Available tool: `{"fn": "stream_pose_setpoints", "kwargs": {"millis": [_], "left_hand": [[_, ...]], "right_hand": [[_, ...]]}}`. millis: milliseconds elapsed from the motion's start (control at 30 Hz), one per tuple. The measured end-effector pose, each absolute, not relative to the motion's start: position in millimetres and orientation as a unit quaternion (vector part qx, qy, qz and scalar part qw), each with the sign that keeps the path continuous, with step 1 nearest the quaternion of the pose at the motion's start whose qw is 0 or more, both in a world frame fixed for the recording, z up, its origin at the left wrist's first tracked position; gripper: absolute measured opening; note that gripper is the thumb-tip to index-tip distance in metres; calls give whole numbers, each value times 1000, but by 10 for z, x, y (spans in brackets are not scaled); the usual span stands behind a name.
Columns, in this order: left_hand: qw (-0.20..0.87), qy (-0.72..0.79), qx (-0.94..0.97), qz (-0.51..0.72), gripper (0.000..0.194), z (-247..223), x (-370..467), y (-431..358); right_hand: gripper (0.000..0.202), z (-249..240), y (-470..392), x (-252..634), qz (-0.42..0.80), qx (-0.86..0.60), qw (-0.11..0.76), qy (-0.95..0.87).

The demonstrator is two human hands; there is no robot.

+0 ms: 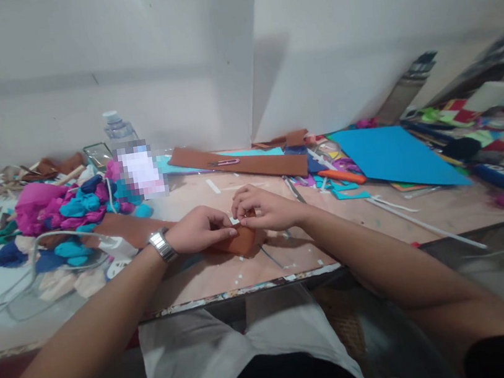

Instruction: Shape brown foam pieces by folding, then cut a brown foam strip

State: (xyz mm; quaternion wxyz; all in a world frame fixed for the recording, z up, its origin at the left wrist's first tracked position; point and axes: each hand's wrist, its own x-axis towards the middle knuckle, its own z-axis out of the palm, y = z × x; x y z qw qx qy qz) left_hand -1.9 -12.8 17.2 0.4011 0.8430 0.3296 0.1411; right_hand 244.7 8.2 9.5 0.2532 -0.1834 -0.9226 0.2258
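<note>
Fingers of the left hand (194, 230) are closed on the brown piece (240, 240) near the front of the tabletop (220, 281), while those of the right hand (268, 209) are bent together at its edge, their hold unclear; fine edge handling seems in hand, calling for steady support

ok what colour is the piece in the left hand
Orange-brown; the piece shows in the head view, the only one here.

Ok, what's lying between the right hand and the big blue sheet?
In the head view, an orange-handled tool and some teal scraps lie between the right hand and the blue sheet.
</note>
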Motion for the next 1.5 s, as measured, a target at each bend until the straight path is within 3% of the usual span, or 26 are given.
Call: {"fn": "stream_pose_setpoints", "kwargs": {"millis": [367, 967, 1500], "left_hand": [[386, 339, 848, 130, 41, 165, -19, -123], [408, 342, 834, 144, 41, 147, 1, -151], [423, 344, 824, 156, 40, 127, 5, -148]], "right_hand": [[19, 102, 39, 2449, 191, -182, 255, -930], [3, 21, 25, 2441, 101, -207, 313, -921], [9, 65, 4, 2435, 82, -224, 310, -920]]}}
